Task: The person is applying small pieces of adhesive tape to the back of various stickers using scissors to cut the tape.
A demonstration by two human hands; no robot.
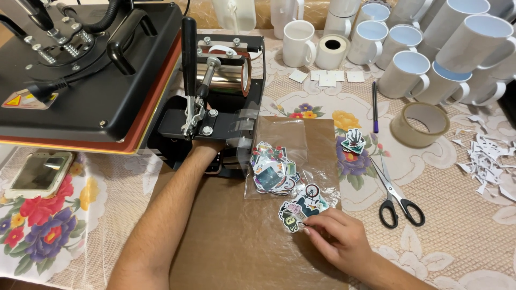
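My right hand (338,236) rests low on a brown sheet (236,247), thumb and forefinger pinched on the edge of a cut-out sticker (291,218). More loose stickers (309,203) lie just above it. A clear plastic bag (275,173) with several stickers in it sits a little further up. My left arm reaches forward to the front of a black mug press (226,80). Only the wrist of my left hand (206,152) shows; its fingers are hidden against the machine's base.
A large black flat heat press (80,70) fills the upper left, with a phone (37,172) below it. To the right lie black scissors (396,200), a brown tape roll (419,124), a purple pen (374,107), one sticker (353,140), paper scraps (489,158) and several white mugs (403,70).
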